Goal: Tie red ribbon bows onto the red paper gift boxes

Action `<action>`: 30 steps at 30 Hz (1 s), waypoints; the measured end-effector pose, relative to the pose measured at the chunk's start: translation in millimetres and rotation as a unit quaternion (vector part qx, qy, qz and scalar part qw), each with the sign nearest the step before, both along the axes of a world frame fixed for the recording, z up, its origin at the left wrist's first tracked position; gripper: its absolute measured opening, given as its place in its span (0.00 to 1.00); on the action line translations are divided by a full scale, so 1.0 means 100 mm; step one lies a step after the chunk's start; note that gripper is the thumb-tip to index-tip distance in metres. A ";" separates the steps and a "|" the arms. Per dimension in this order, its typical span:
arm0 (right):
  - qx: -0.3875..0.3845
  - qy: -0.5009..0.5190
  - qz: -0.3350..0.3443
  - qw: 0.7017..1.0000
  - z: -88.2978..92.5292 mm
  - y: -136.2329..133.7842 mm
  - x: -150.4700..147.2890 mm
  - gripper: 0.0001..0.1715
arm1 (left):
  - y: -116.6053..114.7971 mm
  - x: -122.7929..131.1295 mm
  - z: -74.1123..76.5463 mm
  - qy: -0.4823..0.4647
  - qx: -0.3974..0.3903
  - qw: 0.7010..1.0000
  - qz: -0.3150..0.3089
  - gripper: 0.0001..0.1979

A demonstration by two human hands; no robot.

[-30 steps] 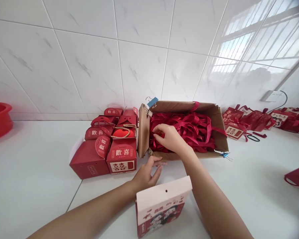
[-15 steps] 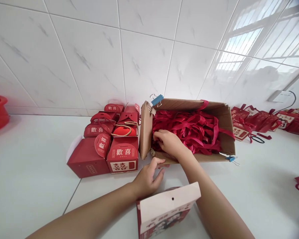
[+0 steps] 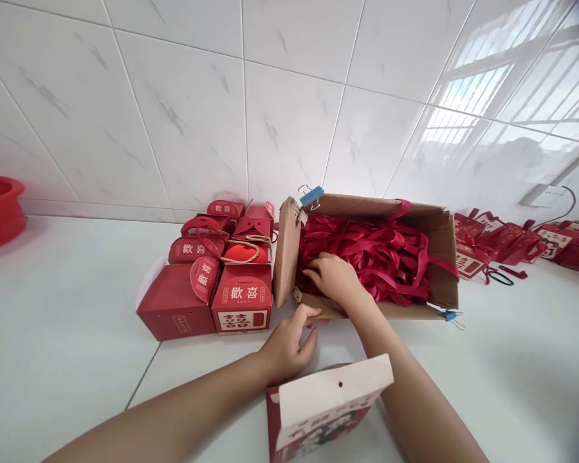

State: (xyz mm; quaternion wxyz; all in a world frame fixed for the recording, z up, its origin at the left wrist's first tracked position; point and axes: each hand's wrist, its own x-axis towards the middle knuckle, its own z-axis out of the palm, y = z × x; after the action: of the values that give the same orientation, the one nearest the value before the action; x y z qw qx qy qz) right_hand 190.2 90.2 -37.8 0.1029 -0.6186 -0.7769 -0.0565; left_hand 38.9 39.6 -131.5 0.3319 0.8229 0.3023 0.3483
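- what takes up most of our view?
- the tiled wall point(image 3: 188, 83), then the white bench point(image 3: 77, 289) below it.
- and our biggest container?
- the open cardboard box point(image 3: 441, 235). a heap of red ribbons point(image 3: 386, 251) lies in it, one strand reaching over the back rim, another up the right end.
- what can we read beside it?
- just left, several red gift boxes point(image 3: 178, 299) say "歡喜"; the front right one also shows a large "囍" on a pale label.
- and over on the right?
- red packages point(image 3: 514, 241), one with "囍" on its front.
- can we see into the red basin point(image 3: 2, 212) at the left edge?
- hardly; it is cut off.
- the pale-topped carton point(image 3: 335, 399) nearest us?
- upright, with one small hole; its writing is too slanted for us to read.
- our right hand point(image 3: 335, 280)?
- inside the box, fingers bent among the ribbons; we cannot tell whether they grip one.
- our left hand point(image 3: 289, 341)?
- at the front rim, forefinger touching it, thumb apart; the other fingers are mostly hidden, so we cannot tell if they clamp it.
- smallest?
- two blue clips point(image 3: 312, 195), on the box's edges.
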 end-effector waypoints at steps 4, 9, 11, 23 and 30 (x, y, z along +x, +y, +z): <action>0.017 0.074 0.027 0.997 0.03 0.02 0.06 0.18 | -0.02 0.00 -0.01 0.009 0.000 1.000 -0.011 0.16; 0.002 0.160 0.081 0.984 -0.03 0.05 0.11 0.11 | -0.01 0.00 -0.01 0.007 -0.005 1.000 -0.018 0.16; 0.023 0.191 0.100 0.976 -0.04 0.06 0.11 0.10 | 0.00 0.00 -0.01 0.000 -0.006 1.000 -0.023 0.16; 0.272 0.675 0.084 0.680 0.47 -0.17 0.33 0.08 | 0.01 0.00 -0.03 -0.016 0.020 0.999 -0.038 0.19; 0.296 0.780 0.127 0.536 0.83 -0.53 0.59 0.01 | 0.05 0.03 -0.07 -0.055 0.075 0.995 -0.032 0.31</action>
State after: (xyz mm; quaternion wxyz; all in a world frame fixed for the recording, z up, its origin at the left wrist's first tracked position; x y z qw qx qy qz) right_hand 248.7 36.7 45.2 0.8519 -0.2460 -0.3979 0.2354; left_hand 41.7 44.9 -138.9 0.2963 0.8340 0.2303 0.4044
